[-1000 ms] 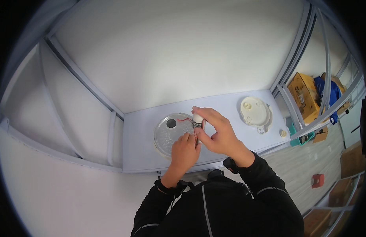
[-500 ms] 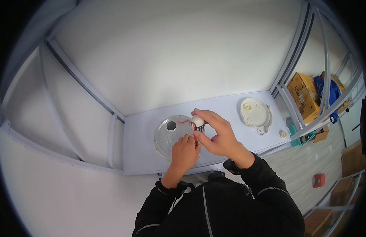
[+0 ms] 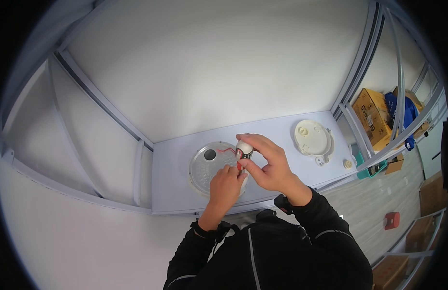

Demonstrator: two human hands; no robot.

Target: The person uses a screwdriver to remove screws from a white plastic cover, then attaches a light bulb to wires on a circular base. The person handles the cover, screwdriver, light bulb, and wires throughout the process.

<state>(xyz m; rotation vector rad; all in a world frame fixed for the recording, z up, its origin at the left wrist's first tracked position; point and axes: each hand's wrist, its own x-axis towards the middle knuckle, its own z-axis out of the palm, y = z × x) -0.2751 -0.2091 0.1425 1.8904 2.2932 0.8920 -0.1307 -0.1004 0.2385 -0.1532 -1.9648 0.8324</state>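
Observation:
Above a round silver metal plate (image 3: 204, 181), my right hand (image 3: 272, 166) pinches a small cylindrical part (image 3: 243, 149) between thumb and fingers. This part has a white upper end, a black-and-white patterned middle and red on its lower side. My left hand (image 3: 225, 186) is closed at the lower end of the same part, and its fingers hide that end. A thin red wire (image 3: 226, 150) curls out to the left of the part over the plate. Toward the plate's far left lies a dark round disc (image 3: 210, 154).
A cream round plastic housing (image 3: 315, 139) rests on the right of the pale table (image 3: 272, 125), with a small cream round piece (image 3: 348, 164) near the right edge. Frame posts stand at both sides. Beyond the right one are a yellow carton (image 3: 371, 116) and a teal crate (image 3: 366, 169).
The cylindrical part has turned slightly in my fingers, so more red shows on its side. Both hands stay at nearly the same place over the metal plate.

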